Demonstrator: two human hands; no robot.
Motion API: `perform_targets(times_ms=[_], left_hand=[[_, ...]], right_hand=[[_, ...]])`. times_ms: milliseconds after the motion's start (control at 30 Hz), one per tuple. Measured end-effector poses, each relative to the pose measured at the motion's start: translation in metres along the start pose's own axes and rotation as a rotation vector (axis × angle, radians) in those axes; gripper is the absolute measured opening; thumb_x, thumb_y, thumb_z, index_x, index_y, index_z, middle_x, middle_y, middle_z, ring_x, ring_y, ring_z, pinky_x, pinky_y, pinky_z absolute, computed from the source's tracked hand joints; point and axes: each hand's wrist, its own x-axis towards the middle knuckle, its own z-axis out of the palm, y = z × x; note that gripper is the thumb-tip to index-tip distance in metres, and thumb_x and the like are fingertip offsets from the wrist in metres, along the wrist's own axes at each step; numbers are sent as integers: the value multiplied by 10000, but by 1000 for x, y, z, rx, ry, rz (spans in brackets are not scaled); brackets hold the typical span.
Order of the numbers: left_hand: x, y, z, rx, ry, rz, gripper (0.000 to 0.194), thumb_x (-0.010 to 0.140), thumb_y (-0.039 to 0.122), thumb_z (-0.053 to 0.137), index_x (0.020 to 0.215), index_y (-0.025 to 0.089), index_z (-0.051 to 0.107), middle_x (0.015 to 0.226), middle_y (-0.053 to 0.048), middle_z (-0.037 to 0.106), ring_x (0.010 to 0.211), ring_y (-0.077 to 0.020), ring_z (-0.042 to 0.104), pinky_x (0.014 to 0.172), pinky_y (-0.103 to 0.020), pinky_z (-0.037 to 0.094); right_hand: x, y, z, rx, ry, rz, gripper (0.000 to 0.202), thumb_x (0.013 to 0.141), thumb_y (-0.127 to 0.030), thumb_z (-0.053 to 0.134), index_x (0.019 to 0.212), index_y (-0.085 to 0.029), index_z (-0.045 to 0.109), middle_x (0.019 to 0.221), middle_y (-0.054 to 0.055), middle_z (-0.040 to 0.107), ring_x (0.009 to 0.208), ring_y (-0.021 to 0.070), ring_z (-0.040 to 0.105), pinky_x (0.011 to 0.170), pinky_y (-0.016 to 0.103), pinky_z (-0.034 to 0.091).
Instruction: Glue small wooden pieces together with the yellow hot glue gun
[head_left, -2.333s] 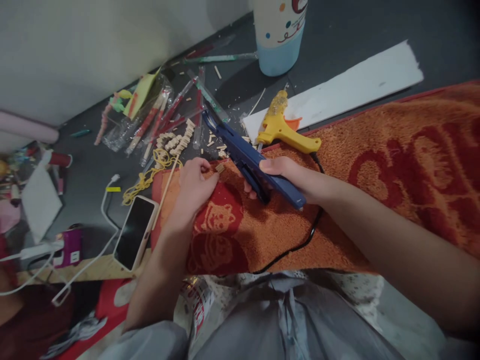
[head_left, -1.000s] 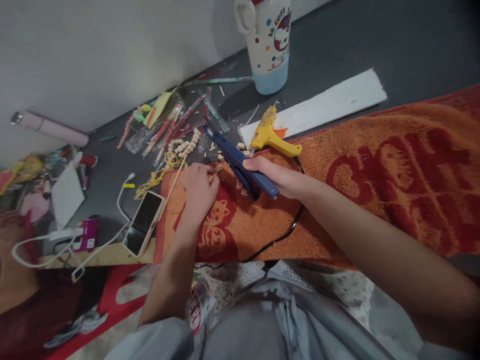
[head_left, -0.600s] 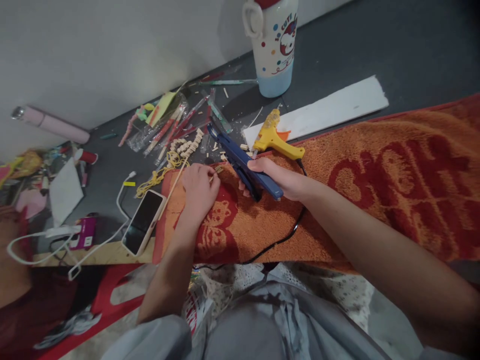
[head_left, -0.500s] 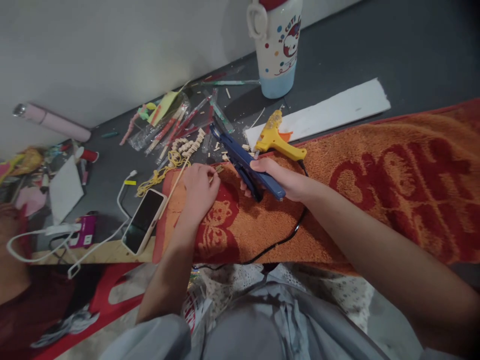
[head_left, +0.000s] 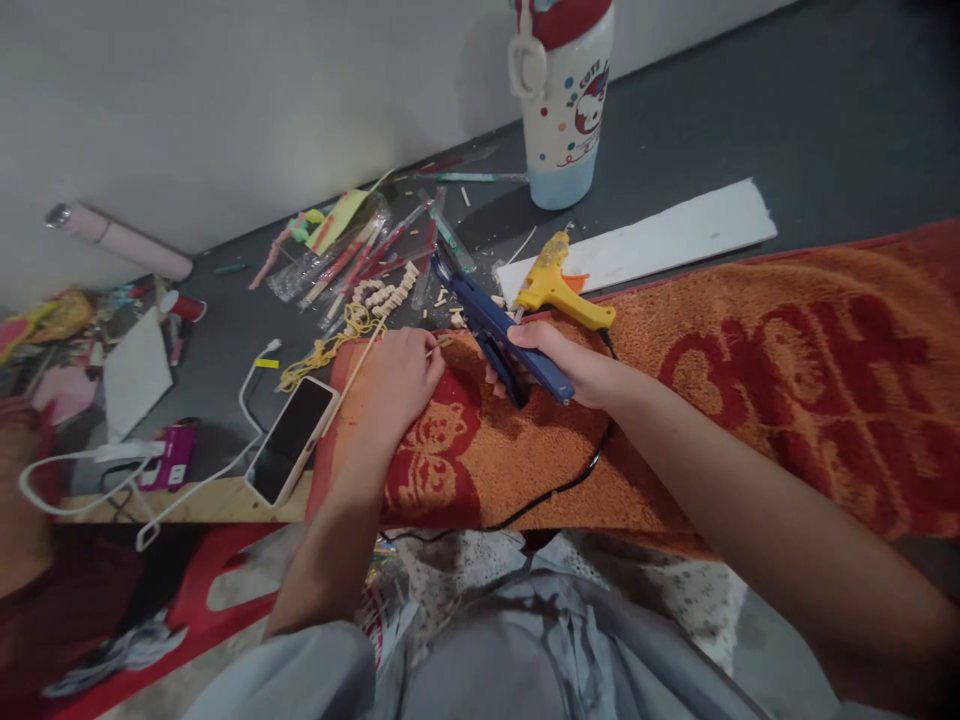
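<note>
My right hand (head_left: 551, 350) is wrapped around a blue two-handled cutter (head_left: 495, 325), whose jaw end points up and left over the table. Closed in a pinch on the towel, my left hand (head_left: 409, 375) has a thin wooden stick (head_left: 444, 342) at its fingertips, partly hidden by the fingers. Small pale wooden pieces (head_left: 459, 318) lie scattered just beyond the hands. A yellow hot glue gun (head_left: 559, 285) rests beyond my right hand, its black cord running under that arm. A chain of small wooden bits (head_left: 394, 295) and yellow string (head_left: 319, 355) are left of the cutter.
An orange and red towel (head_left: 645, 470) covers the table's front. A phone (head_left: 292, 440) and white cable lie left. A tall cup (head_left: 566, 130), white board strip (head_left: 675, 235), packaged sticks (head_left: 352, 250) and pink bottle (head_left: 120, 240) stand or lie behind. Another person's arm (head_left: 22, 500) is far left.
The camera view has shifted slightly, so the background sits a little lower and to the right. Both hands keep nearly the same pose, and the cutter stays in my right hand.
</note>
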Motion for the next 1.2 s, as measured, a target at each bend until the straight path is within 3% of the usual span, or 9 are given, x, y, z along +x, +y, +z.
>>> perform_targets(times_ms=[600, 833, 1000, 1200], left_hand=[[6, 1, -6, -236, -37, -139, 161, 779, 211, 497, 821, 173, 648, 804, -56, 665, 769, -193, 584, 759, -323, 430], [1, -9, -12, -536, 14, -257, 147, 781, 267, 533, 824, 176, 641, 775, -19, 660, 701, -146, 583, 676, -266, 438], [6, -18, -24, -780, 126, -359, 159, 716, 311, 624, 763, 164, 662, 669, 0, 634, 605, -121, 530, 597, -249, 401], [24, -15, -35, -1394, 401, -424, 165, 561, 259, 740, 658, 154, 657, 574, 21, 599, 555, -82, 517, 580, -219, 410]], right_hand=[[0, 1, -1, 38, -1, 13, 337, 809, -511, 533, 803, -177, 572, 759, 52, 664, 645, 134, 623, 633, 262, 504], [-2, 1, -2, 31, -15, 17, 306, 837, -502, 546, 823, -198, 565, 793, 53, 669, 704, 149, 648, 647, 260, 533], [-1, 7, -3, 2, -52, -21, 438, 753, -622, 582, 831, -191, 571, 795, 55, 656, 696, 157, 633, 616, 266, 531], [-6, 8, 2, -267, -66, -169, 450, 750, -610, 570, 892, -184, 571, 899, 70, 662, 795, 188, 635, 763, 332, 532]])
